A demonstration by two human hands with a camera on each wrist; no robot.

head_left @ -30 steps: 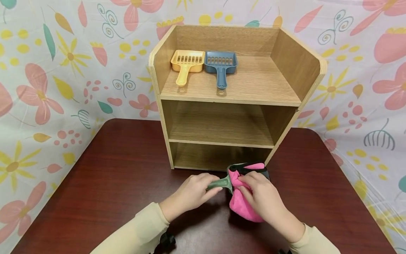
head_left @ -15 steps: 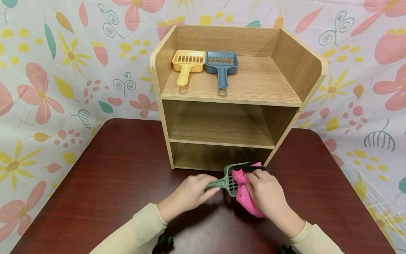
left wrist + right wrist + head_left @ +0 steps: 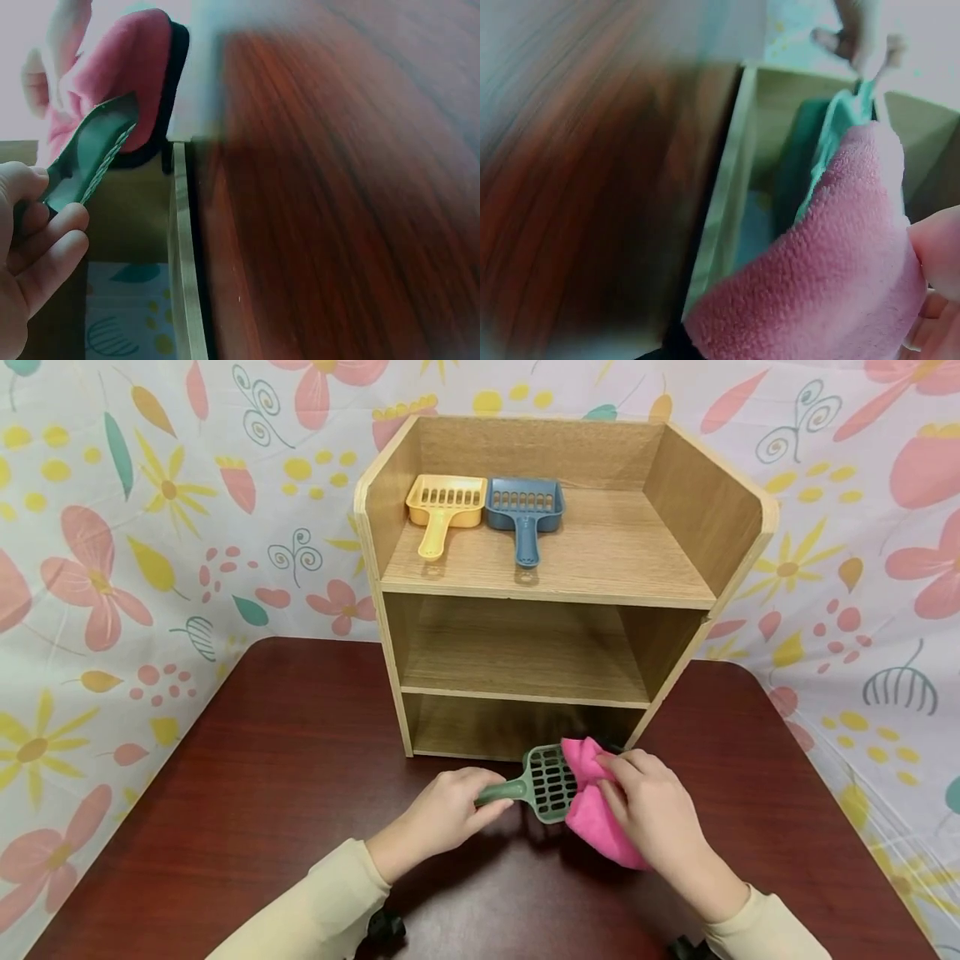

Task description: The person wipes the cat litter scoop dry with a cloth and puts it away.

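A green slotted litter scoop (image 3: pixel 551 783) is held level over the table, in front of the shelf's bottom. My left hand (image 3: pixel 446 811) grips its handle, thumb along the near side. A pink plush cloth (image 3: pixel 604 831) with dark edging covers the scoop's right end; my right hand (image 3: pixel 651 806) pinches it from above. In the left wrist view the cloth (image 3: pixel 124 60) lies behind the scoop (image 3: pixel 94 150). The right wrist view has the cloth (image 3: pixel 825 277) bunched over the scoop's far edge, partly hiding it.
Right behind the hands stands a wooden shelf unit (image 3: pixel 517 697) with two lower compartments. On its top lie a yellow litter scoop (image 3: pixel 442 510) and a blue litter scoop (image 3: pixel 525 514), side by side. The dark red table (image 3: pixel 300 735) extends to both sides; a floral curtain hangs behind.
My right hand has slid the pink cloth rightward along the scoop, baring most of its slotted bottom. The left hand has shifted slightly left, still on the handle.
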